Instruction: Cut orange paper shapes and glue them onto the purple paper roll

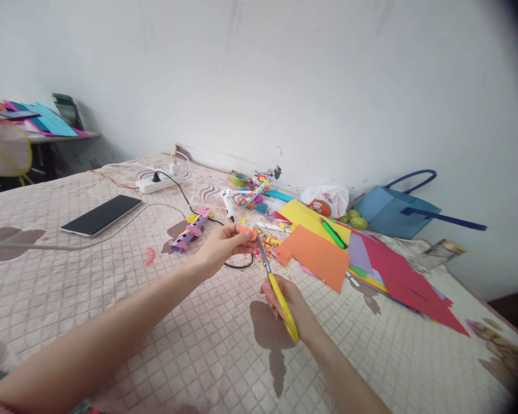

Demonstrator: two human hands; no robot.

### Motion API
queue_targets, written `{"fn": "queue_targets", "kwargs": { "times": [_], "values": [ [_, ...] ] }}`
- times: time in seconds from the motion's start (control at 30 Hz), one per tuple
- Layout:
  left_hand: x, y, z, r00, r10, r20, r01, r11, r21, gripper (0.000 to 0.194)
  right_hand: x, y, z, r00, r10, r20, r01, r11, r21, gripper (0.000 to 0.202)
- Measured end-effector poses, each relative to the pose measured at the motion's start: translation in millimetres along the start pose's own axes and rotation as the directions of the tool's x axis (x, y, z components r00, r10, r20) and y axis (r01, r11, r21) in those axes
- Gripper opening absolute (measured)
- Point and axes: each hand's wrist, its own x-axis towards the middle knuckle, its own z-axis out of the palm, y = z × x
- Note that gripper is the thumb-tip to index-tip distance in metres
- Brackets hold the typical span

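Between the thumb and fingers of my left hand (227,246) is a small piece of orange paper (247,233). My right hand (290,299) grips yellow-handled scissors (280,296), whose blades point up and away from me. The blade tips are at the right edge of the orange piece; whether they are cutting into it I cannot tell. Left of my left hand lies a purple paper roll (192,231) with dark dots and pink and yellow trims. A white glue gun (228,205) stands just beyond my hands. Small paper scraps (271,241) are scattered behind the scissors.
Orange sheet (315,256), yellow sheet (300,214), green cutter (334,233) and red sheets (408,282) lie at right. Behind them are a blue bag (397,210) and green fruit (354,219). A tablet (102,215), power strip (157,183) and cables occupy the left.
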Motion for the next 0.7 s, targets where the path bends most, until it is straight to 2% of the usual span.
{"fn": "queue_targets", "kwargs": {
  "times": [0.7],
  "values": [
    [-1.0,-1.6,-0.8,0.999,0.022,0.033,-0.021,1.000,-0.015,0.017,-1.8,-3.7,-2.7,0.999,0.037,0.009,-0.038,0.994,0.103,0.033]
  ]
}}
